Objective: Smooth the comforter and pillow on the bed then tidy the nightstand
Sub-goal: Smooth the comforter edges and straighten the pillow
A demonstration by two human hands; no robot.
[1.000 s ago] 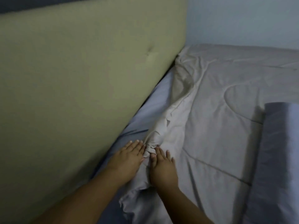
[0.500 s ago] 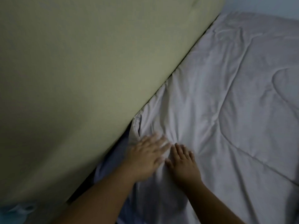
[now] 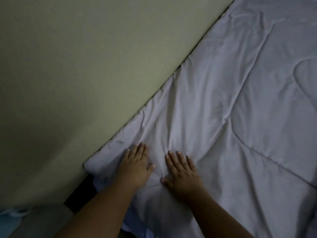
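A pale grey quilted comforter (image 3: 231, 109) covers the bed and its top edge lies along the headboard. My left hand (image 3: 137, 166) rests flat on the comforter near its top left corner, fingers spread. My right hand (image 3: 182, 170) lies flat beside it, a hand's width to the right, fingers apart. Soft wrinkles fan out from between the two hands. Neither hand holds any fabric. No pillow or nightstand is in view.
A padded olive-green headboard (image 3: 85, 74) fills the left and upper part of the view. A dark gap (image 3: 79, 193) shows below the comforter's corner. Something light blue (image 3: 8, 219) sits at the lower left edge.
The bunched top edge has been spread up against the headboard, hiding the sheet. My hands have moved apart and now lie flat. The view has shifted closer and leftward.
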